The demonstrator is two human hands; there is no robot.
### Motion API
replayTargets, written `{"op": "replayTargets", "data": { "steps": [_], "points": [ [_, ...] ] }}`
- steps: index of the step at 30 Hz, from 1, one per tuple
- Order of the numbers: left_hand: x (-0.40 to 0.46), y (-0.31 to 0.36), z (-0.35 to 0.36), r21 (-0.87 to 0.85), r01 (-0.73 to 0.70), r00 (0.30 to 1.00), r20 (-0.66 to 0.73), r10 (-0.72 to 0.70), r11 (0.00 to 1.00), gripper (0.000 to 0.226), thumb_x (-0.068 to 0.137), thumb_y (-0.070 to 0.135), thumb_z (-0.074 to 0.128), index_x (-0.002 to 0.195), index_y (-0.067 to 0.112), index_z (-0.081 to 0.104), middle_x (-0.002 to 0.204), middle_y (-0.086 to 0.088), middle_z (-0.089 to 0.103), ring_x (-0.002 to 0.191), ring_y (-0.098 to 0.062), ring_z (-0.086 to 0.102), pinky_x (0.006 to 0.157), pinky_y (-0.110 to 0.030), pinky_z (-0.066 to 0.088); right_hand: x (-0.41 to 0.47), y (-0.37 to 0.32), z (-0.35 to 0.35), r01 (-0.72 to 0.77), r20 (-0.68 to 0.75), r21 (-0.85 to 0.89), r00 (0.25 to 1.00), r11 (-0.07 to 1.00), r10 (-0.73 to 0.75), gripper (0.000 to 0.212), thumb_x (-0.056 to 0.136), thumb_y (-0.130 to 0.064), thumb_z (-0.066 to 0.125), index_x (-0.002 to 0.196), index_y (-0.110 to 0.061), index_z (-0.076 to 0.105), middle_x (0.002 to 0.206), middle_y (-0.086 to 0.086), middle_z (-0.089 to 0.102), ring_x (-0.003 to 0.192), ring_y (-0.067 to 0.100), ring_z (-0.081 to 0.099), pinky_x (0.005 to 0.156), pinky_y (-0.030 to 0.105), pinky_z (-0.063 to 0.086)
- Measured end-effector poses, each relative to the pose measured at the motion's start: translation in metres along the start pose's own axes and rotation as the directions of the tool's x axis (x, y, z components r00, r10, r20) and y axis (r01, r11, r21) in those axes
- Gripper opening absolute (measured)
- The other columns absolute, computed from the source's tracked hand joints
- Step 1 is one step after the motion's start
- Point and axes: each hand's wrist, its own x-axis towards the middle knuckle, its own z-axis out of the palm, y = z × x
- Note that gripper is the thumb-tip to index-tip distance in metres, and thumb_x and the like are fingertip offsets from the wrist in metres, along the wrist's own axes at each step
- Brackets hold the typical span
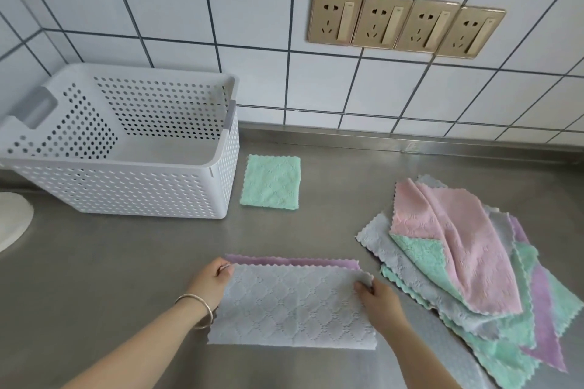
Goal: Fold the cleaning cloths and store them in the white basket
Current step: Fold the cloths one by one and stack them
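Steel desk [126, 262] bearing the white basket [126, 186], empty, at far left. Unfolded cloth pile [458, 262] at right. Grey-and-purple cloth [294, 306], folded in half, near centre. Folded green cloth [271, 181] just beside the basket. Left hand [211, 281] and right hand [377, 295]: fingers pinched narrowly on the grey-and-purple cloth's upper corners.

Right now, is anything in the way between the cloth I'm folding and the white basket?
Nothing visible blocks it. Bare counter lies between the grey cloth and the basket. The folded green cloth sits right of the basket, off the path.
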Motion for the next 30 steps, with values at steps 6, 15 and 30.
{"op": "replayTargets", "data": {
  "steps": [6, 15, 30],
  "points": [
    [0.016, -0.005, 0.005, 0.064, 0.045, 0.991, -0.126, -0.037, 0.997, 0.015, 0.093, 0.027, 0.048, 0.09, 0.017, 0.059, 0.088, -0.013, 0.067, 0.083, -0.031, 0.06, 0.07, -0.034, 0.04, 0.015, -0.004, 0.004, 0.014, -0.044, -0.075, 0.999, 0.997, -0.017, 0.025, 0.092, -0.028, 0.051, 0.069, -0.019, 0.052, 0.065, -0.001, 0.055, 0.072, 0.023, 0.054, 0.058, 0.029, 0.036],
    [0.022, 0.006, 0.011, 0.253, 0.054, 0.976, -0.217, 0.002, 0.966, 0.027, 0.093, 0.027, 0.048, 0.097, 0.003, 0.059, 0.095, -0.025, 0.067, 0.092, -0.04, 0.06, 0.074, -0.037, 0.044, 0.03, -0.001, 0.016, -0.069, -0.164, -0.2, 0.986, 0.977, 0.036, 0.04, 0.091, -0.038, 0.05, 0.057, -0.02, 0.041, 0.059, -0.001, 0.049, 0.065, 0.023, 0.052, 0.045, 0.024, 0.028],
    [-0.006, 0.017, 0.051, 0.638, -0.433, 0.816, -0.022, 0.577, 0.637, 0.039, 0.081, 0.045, 0.04, 0.114, 0.028, 0.053, 0.125, 0.004, 0.055, 0.113, -0.022, 0.052, 0.098, -0.044, 0.03, 0.002, 0.013, 0.026, -0.097, -0.336, -0.112, 0.94, 0.989, 0.055, 0.04, 0.09, -0.035, 0.049, 0.122, -0.013, 0.042, 0.123, 0.006, 0.055, 0.107, 0.026, 0.056, 0.076, 0.032, 0.042]
  ]
}}
